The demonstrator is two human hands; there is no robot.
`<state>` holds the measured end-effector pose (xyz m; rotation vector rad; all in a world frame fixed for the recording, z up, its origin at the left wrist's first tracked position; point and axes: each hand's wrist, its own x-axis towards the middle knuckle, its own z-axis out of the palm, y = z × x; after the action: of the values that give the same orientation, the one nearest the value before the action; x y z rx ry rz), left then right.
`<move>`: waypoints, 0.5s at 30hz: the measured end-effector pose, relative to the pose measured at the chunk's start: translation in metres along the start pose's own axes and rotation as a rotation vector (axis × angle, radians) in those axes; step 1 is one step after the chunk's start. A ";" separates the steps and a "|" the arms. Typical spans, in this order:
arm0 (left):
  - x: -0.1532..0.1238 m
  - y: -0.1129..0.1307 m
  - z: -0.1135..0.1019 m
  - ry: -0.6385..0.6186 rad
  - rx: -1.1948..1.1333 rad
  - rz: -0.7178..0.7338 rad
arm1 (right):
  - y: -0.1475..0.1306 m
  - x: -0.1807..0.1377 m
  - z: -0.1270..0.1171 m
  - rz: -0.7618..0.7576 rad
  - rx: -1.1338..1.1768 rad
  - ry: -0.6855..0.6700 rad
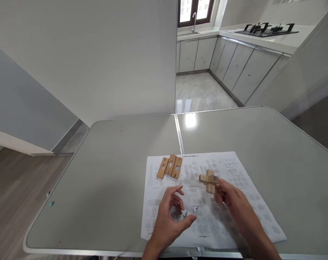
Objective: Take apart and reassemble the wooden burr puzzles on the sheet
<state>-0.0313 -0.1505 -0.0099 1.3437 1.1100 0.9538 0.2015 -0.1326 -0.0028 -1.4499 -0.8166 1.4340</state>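
Note:
My right hand (224,193) pinches a wooden puzzle (210,181) of crossed, interlocked pieces, raised over the right part of a printed sheet (220,220); it is slightly blurred. Fingers curved and apart, my left hand (171,213) hovers over the sheet with nothing in its grasp. Small shiny metal pieces (195,209) lie by its thumb, partly hidden by it. Beyond the left hand, three flat wooden pieces (169,167) with cut-out slots and printed numbers lie side by side on the sheet.
The sheet lies on a grey folding table (112,187) with a pale rim and a metal seam (179,133) across the middle. A small teal object (51,204) sits near the left edge. Behind the table are a white wall (126,65) and a kitchen with cabinets (234,68).

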 end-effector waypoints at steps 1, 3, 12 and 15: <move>0.000 0.000 0.000 0.001 0.014 0.004 | -0.001 0.005 -0.006 0.000 0.081 0.043; 0.000 0.001 0.001 -0.004 0.044 0.012 | -0.004 0.015 -0.017 0.004 0.277 0.089; 0.001 0.005 0.001 -0.017 0.081 -0.010 | -0.001 0.043 -0.056 0.167 0.732 0.108; 0.001 0.006 0.002 -0.015 0.081 -0.024 | 0.000 0.046 -0.059 0.190 0.856 0.047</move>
<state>-0.0290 -0.1495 -0.0042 1.3976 1.1613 0.8876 0.2649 -0.0989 -0.0259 -0.8935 0.0129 1.5975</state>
